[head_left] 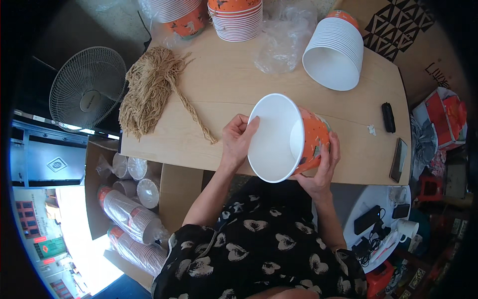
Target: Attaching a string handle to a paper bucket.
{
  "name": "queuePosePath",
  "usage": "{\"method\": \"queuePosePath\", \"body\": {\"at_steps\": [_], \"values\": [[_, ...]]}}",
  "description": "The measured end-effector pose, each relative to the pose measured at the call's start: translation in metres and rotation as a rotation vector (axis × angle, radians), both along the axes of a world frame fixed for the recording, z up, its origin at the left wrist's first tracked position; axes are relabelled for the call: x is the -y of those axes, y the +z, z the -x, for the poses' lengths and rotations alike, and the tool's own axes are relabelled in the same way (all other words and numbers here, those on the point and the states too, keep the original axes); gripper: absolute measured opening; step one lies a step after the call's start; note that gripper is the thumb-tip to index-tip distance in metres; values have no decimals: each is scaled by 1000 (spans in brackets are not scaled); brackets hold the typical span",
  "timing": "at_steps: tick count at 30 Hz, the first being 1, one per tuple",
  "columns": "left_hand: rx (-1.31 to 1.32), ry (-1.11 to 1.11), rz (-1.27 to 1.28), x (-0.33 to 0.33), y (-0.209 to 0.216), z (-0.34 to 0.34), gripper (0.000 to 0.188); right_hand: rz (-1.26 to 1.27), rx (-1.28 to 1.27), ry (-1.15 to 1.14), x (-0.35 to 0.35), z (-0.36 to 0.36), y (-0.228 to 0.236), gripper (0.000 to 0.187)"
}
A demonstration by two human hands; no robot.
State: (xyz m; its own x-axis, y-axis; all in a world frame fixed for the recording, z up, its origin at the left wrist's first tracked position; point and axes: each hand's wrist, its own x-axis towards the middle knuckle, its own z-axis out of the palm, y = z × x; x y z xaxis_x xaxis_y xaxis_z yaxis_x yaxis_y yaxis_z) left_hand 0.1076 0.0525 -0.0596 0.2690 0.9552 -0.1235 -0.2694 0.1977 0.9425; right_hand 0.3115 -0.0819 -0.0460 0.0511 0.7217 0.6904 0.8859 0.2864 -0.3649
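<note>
Paper bucket [289, 142], orange outside and white within, held tilted over the table's [224, 82] near edge. Left hand [238, 139]: thumb inside the rim, pinching the wall against the fingers. Right hand [321, 167]: fingers spread along the orange side, thumb underneath. Bundle of string [154, 89] along the left edge; stacked buckets [334, 54] toward the far right corner; phone [398, 160] by the near right corner.
</note>
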Motion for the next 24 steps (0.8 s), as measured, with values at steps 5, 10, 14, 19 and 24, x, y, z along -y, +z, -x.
{"method": "queuePosePath", "body": {"at_steps": [5,10,14,19,24], "values": [[-224,-36,-132,25,15,45,28,130,-543,18,-2,1,-17,130],[-829,-989,-289,54,57,132,10,212,-789,-52,-7,-6,-43,121],[-847,-598,-539,61,48,176,15,246,-707,-4,-25,-7,-37,107],[-925,-9,-320,24,43,168,15,396,-744,75,-48,-15,-33,93],[-921,145,-368,5,14,151,15,310,-659,41,-44,-17,-37,82]]}}
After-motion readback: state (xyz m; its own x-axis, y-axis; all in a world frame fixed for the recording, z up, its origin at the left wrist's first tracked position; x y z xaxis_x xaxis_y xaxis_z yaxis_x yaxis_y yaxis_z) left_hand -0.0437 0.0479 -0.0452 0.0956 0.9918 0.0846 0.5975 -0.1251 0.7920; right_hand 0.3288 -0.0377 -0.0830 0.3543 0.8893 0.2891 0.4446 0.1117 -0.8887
